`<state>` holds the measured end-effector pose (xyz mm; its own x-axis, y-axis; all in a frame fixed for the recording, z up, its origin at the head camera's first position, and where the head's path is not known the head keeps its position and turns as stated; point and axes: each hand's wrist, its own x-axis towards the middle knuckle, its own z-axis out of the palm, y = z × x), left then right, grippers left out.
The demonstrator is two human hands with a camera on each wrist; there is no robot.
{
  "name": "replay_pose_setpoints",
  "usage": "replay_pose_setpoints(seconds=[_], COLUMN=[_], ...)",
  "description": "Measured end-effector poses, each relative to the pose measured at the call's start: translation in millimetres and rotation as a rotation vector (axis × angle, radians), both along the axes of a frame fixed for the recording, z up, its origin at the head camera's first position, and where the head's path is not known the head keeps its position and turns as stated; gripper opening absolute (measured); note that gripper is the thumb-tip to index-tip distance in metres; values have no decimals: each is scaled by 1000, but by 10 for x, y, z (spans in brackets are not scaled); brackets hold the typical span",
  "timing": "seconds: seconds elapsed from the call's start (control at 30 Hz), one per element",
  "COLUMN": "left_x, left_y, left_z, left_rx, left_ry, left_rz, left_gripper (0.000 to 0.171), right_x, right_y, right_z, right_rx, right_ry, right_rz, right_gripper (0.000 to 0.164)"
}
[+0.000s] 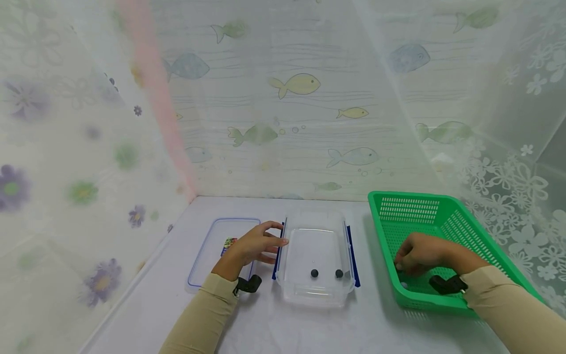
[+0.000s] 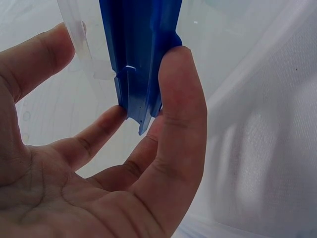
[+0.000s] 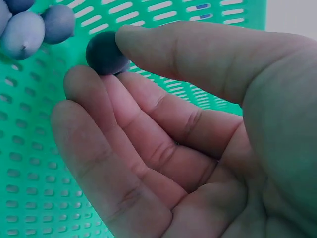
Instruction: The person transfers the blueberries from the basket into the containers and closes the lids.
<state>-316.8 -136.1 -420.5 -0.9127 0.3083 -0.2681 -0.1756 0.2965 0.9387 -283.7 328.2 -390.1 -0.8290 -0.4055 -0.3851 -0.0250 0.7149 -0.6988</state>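
Note:
A clear plastic food container (image 1: 314, 296) with blue side latches stands before me, two dark grapes (image 1: 314, 273) lying inside toward its front. My left hand (image 1: 256, 244) holds the container's left side. In the left wrist view, its thumb and fingers lie on either side of the blue latch (image 2: 136, 54). Reaching down into a green basket (image 1: 424, 299), my right hand (image 1: 424, 253) pinches a dark grape (image 3: 103, 53) between thumb and fingertips. Several more grapes (image 3: 22, 35) rest on the basket's bottom, near those fingertips in the right wrist view.
The container's flat clear lid (image 1: 208, 255), edged in blue and bearing a small label, lies left of it, partly behind my left hand. A white cloth (image 1: 305, 327) covers the table. Printed curtains (image 1: 300, 118) hang behind and at both sides.

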Motion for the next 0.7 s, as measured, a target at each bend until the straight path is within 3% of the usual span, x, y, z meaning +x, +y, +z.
replay_pose_setpoints(seconds=[0.7], left_x=[-7], left_y=[6], left_z=[-13], left_rx=[-16], left_ry=[1], left_rz=[8], left_gripper=[73], right_x=[8], right_y=[77], right_z=[291], right_rx=[-161], right_ry=[-2], right_rz=[-3], right_gripper=[31])
